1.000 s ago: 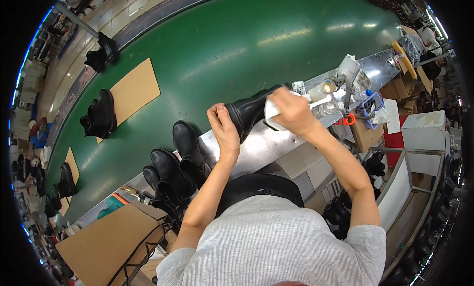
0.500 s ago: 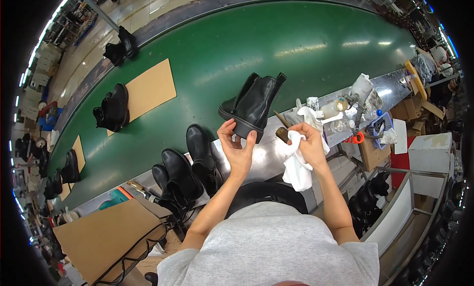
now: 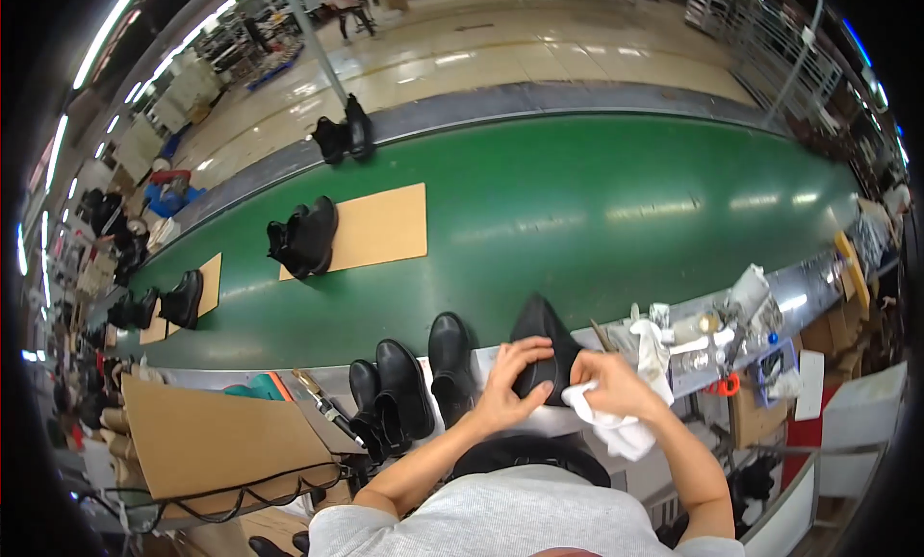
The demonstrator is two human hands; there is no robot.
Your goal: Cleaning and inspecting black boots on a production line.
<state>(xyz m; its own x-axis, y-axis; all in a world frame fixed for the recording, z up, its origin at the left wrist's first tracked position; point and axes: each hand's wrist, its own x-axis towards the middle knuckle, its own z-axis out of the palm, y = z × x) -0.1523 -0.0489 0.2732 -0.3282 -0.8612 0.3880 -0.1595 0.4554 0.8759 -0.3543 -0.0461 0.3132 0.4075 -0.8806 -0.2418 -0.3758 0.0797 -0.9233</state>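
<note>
Black boot (image 3: pixel 541 350) is now down low on the desk (image 3: pixel 789 302) edge, no longer raised over the green conveyor belt (image 3: pixel 577 201) as half a second ago; wiping looks underway. Left hand (image 3: pixel 510 384) fingers grasp the boot's side. Right hand (image 3: pixel 606 382) fingers are clenched on a white cloth (image 3: pixel 616 427), touching the boot. More black boots (image 3: pixel 404 389) stand just left. Cardboard box (image 3: pixel 217 442) contents can't be seen.
</note>
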